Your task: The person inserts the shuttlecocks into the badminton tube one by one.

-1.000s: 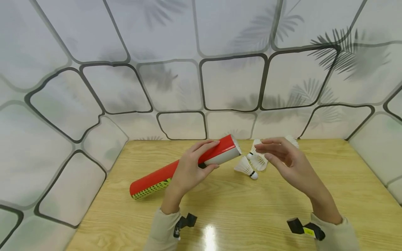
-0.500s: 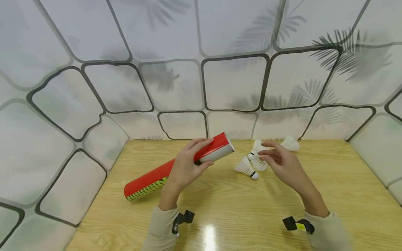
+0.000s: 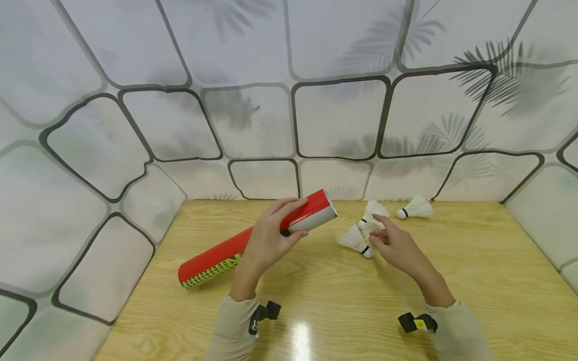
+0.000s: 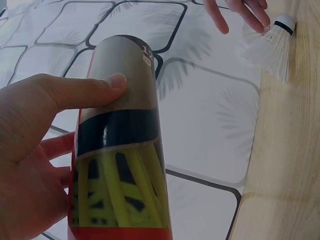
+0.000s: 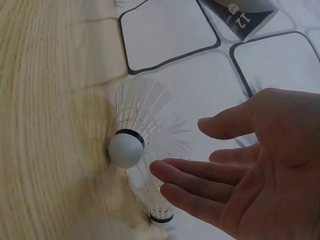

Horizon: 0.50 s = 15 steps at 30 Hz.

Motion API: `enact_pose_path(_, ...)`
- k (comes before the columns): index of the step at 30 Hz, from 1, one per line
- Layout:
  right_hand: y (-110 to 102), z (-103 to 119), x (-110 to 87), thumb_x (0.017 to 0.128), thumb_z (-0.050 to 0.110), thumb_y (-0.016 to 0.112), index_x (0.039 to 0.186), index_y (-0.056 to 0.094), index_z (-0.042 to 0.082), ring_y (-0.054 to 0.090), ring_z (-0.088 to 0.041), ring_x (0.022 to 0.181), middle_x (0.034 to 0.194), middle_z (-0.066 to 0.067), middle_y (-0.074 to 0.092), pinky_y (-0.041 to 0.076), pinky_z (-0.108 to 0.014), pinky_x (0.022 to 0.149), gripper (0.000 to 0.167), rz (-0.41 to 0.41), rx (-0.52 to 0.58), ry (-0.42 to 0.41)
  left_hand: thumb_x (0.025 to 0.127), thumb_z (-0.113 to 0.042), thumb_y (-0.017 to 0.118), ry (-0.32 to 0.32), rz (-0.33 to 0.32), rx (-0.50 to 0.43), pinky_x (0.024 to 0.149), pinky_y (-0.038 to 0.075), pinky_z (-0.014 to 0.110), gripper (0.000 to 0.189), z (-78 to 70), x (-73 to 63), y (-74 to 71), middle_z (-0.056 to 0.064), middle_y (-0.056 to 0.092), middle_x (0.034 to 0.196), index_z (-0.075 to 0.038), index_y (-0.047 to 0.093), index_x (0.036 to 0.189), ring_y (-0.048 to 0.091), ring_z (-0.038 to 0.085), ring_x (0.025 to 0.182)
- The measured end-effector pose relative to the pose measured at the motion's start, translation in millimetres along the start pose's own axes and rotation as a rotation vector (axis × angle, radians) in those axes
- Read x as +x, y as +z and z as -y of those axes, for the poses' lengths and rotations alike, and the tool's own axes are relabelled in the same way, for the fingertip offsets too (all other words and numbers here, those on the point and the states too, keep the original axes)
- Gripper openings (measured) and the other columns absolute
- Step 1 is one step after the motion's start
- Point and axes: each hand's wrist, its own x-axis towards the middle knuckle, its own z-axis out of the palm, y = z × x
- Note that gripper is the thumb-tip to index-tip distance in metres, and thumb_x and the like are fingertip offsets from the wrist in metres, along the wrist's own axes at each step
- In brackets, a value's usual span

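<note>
One red tube (image 3: 212, 261) slants across the left of the bench (image 3: 325, 306) in the head view, held in your left hand (image 3: 269, 235). Three shuttlecocks (image 3: 353, 239) cluster right of its far end, with your right hand (image 3: 399, 248) beside them and a fourth shuttlecock (image 3: 417, 207) farther right. You would likely do best to pinch a cork rather than feathers, keeping the tube steady. Left wrist view: your thumb is clamped across the tube's grey panel. Right wrist view: your fingers (image 5: 204, 188) stand apart from the thumb, holding nothing; feather contact is hard to tell.
</note>
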Motion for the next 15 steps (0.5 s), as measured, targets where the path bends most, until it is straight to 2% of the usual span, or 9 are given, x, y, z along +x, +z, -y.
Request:
enact_pose_path(4, 1, -5, 1.3, 0.106, 0.015, 0.057, 0.160, 0.019, -0.005, 0.064, -0.047, 0.114, 0.129, -0.033, 0.063, 0.055, -0.057, 0.086, 0.069, 0.016, -0.014, 0.031, 0.084, -0.018, 0.088, 0.004, 0.002, 0.012, 0.093, 0.056, 0.039, 0.064, 0.5, 0.3, 0.7, 0.002, 0.059, 0.139, -0.021, 0.062, 0.143, 0.061, 0.022, 0.115)
enact_pose_path(7, 0, -9, 1.3, 0.107, 0.022, 0.056, 0.160, 0.014, -0.005, 0.061, -0.050, 0.117, 0.133, -0.036, 0.059, 0.052, -0.060, 0.091, 0.073, 0.032, -0.015, 0.071, 0.084, -0.018, 0.088, 0.004, 0.009, 0.013, 0.094, 0.056, 0.040, 0.064, 0.4, 0.4, 1.1, 0.001, 0.059, 0.139, -0.021, 0.062, 0.142, 0.061, 0.023, 0.116)
enact_pose_path(11, -4, -14, 0.9, 0.109, 0.033, 0.050, 0.160, 0.016, -0.007, 0.056, -0.053, 0.124, 0.142, -0.037, 0.050, 0.049, -0.063, 0.097, 0.073, 0.041, -0.027, 0.130, 0.084, -0.017, 0.087, -0.001, 0.013, 0.011, 0.094, 0.055, 0.039, 0.064, 0.1, 0.7, 1.5, 0.001, 0.058, 0.140, -0.021, 0.062, 0.143, 0.061, 0.023, 0.116)
enact_pose_path(15, -10, -18, -0.1, 0.110, 0.041, 0.046, 0.157, 0.023, -0.011, 0.052, -0.054, 0.128, 0.148, -0.038, 0.042, 0.049, -0.061, 0.098, 0.074, 0.019, -0.036, 0.159, 0.084, -0.017, 0.087, -0.002, 0.016, 0.007, 0.094, 0.055, 0.039, 0.064, -0.3, 1.3, 1.8, 0.001, 0.058, 0.140, -0.021, 0.062, 0.143, 0.061, 0.023, 0.116)
